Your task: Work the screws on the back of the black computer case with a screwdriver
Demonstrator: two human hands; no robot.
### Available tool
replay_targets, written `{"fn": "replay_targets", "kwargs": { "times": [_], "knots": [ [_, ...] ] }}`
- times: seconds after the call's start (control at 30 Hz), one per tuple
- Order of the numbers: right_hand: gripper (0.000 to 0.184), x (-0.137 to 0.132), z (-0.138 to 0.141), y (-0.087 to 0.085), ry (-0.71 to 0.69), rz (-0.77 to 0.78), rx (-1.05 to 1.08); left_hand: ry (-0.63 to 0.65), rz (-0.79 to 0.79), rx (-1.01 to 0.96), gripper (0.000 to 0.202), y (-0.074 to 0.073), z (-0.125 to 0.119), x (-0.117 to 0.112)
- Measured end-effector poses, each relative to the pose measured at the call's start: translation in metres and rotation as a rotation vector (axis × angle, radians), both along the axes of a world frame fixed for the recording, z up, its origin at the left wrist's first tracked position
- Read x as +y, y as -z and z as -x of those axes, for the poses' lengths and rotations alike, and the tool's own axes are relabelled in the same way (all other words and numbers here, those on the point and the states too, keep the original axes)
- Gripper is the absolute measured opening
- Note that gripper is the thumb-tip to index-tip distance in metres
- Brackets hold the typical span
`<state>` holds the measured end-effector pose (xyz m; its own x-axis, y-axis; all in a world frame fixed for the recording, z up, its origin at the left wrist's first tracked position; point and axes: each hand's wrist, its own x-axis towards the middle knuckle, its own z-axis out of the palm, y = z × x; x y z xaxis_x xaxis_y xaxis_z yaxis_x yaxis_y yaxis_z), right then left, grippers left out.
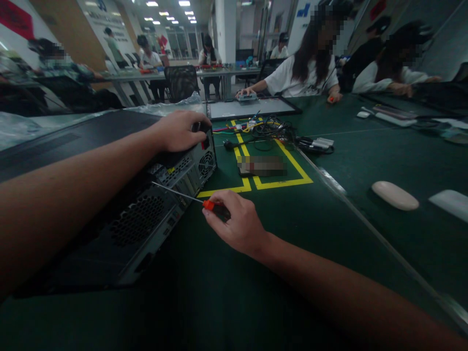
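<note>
A black desktop computer case (109, 161) lies on its side on the green table mat (256, 292), its rear panel with fan grille and vents facing me. My left hand (181, 130) grips the case's top far corner, fingers curled over the edge. My right hand (237, 222) is closed on a screwdriver (190, 196) with an orange and black handle. Its thin metal shaft points left, with the tip touching the case's rear panel near the upper vents.
Yellow tape lines (278, 183) mark squares on the mat, with a tangle of cables (270, 129) and a plug behind them. A flat tray (252, 108) lies beyond. A white oval object (395, 195) rests at the right. Other people sit across the table and at desks behind.
</note>
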<state>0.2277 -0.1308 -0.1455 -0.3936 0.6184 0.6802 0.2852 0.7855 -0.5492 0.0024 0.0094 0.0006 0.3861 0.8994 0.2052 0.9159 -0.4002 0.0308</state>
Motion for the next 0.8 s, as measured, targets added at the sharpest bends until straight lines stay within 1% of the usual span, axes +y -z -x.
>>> {"fn": "replay_targets", "kwargs": {
  "times": [0.17,0.43,0.63,0.8],
  "knots": [
    [0.008,-0.0009,-0.0004,0.0005,-0.008,-0.023,0.036,-0.006,0.008,-0.001,0.070,-0.0007,-0.0006,-0.0004],
    [0.011,-0.0010,-0.0011,0.0010,-0.011,0.038,0.006,-0.008,0.019,-0.003,0.071,-0.0015,-0.0007,-0.0013],
    [0.014,-0.0016,-0.0009,0.0016,-0.012,0.039,0.025,-0.020,0.033,-0.006,0.072,-0.0023,-0.0011,-0.0015],
    [0.015,-0.0028,-0.0008,-0.0004,-0.016,0.029,0.038,-0.013,0.015,-0.010,0.072,-0.0012,-0.0005,-0.0007]
  ]
}}
